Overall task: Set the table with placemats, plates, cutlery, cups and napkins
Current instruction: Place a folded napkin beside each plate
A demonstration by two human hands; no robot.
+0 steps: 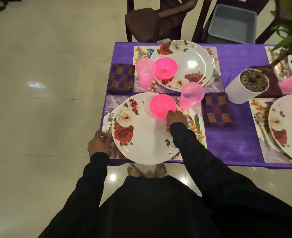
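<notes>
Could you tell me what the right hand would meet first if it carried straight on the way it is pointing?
Most likely the pink bowl on the near plate: the right hand points up-left with fingertips already at its rim, though actual contact is unclear.

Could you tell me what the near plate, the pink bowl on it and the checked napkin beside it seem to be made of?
Near plate: probably melamine or glazed ceramic; glossy white with printed roses, the look leaves it open.
Pink bowl: translucent plastic; light glows through its wall.
Checked napkin: woven cloth, matte, lying in soft folds.
</notes>
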